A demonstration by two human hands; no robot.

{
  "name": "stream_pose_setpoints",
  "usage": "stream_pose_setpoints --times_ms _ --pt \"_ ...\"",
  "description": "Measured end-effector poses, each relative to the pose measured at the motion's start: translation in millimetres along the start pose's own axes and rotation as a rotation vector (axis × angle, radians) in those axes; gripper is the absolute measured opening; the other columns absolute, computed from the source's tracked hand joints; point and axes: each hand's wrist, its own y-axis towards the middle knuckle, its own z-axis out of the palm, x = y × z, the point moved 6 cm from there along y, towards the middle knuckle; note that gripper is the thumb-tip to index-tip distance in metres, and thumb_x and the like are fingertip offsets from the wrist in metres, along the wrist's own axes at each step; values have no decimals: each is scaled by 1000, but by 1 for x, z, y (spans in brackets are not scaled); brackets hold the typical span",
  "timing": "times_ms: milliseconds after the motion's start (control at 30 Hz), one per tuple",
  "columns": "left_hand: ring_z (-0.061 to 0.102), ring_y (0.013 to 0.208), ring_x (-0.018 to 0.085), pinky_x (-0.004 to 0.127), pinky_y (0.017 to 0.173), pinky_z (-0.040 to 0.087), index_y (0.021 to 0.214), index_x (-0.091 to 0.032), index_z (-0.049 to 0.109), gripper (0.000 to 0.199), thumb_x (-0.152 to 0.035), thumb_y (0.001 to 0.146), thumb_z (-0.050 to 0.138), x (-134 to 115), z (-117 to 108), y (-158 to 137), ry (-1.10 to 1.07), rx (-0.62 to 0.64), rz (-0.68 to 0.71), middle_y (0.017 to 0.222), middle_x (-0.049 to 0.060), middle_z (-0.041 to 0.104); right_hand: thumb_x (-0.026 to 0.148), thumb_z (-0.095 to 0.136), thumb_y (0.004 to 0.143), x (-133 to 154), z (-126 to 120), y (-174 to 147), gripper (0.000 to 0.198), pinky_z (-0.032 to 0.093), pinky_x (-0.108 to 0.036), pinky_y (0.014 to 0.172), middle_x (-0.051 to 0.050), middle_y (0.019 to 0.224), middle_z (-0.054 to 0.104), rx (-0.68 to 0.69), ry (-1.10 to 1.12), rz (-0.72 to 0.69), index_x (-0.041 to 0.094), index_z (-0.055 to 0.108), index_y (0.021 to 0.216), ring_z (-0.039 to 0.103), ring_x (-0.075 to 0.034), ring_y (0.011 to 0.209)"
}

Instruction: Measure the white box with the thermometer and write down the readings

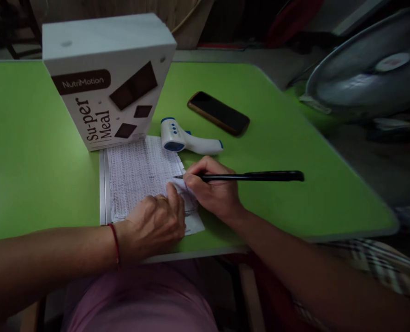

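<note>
A sheet of paper (135, 170) densely covered in handwriting lies on the green table, with its right edge ragged. My left hand (156, 214) rests on the sheet's lower part, fingers curled and holding it down, the index finger pointing toward the pen tip; the undersides of its fingers are hidden. Pinched in my right hand (213, 186) is a slim black pen (256, 176), nearly level, its tip over the right part of the sheet. Just beyond my right hand lies a white and blue infrared thermometer (189, 139), at the paper's top right corner.
A white NutriMotion box (111, 83) stands upright behind the paper. Farther right lies a dark phone (219, 113) in a brown case. The green table (294, 203) ends at a pale edge close to my lap. A large metallic round object (367, 69) stands beyond its right side.
</note>
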Motion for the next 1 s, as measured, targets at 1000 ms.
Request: stream_pose_setpoints --times_ms 1000 --pt "69 68 17 25 52 51 124 3 64 39 -15 102 37 0 -1 0 -10 14 -11 132 29 63 31 60 73 0 -10 7 11 45 -30 52 2 55 59 -90 -31 87 26 54 66 52 -14 50"
